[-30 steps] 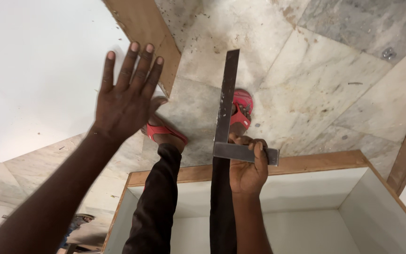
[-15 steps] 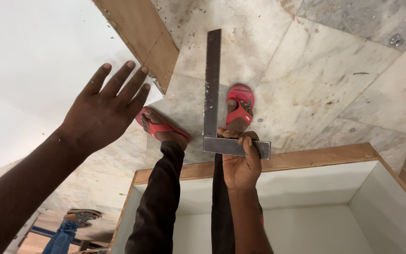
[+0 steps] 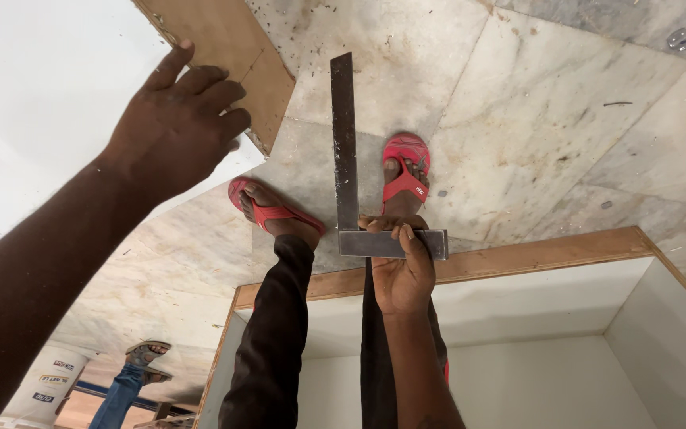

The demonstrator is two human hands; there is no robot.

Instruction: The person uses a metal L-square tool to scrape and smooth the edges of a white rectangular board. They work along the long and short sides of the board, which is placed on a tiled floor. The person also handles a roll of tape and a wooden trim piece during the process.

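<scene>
Head view: right hand [image 3: 401, 274] gripped the try square [image 3: 348, 175] by its stock; left hand [image 3: 175, 127] spread loosely on the white board [image 3: 41, 87]. Square could slip toward the sandalled feet [image 3: 402, 171] since that grip looked light.

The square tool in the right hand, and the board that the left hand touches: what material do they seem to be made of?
The square tool looks like metal: grey, flat, dull sheen, with pale specks on the blade. The right hand holds its thicker stock. The board under the left hand looks like plywood or a similar wood panel: a brown, matt face with a white-faced side, probably laminate.
</scene>
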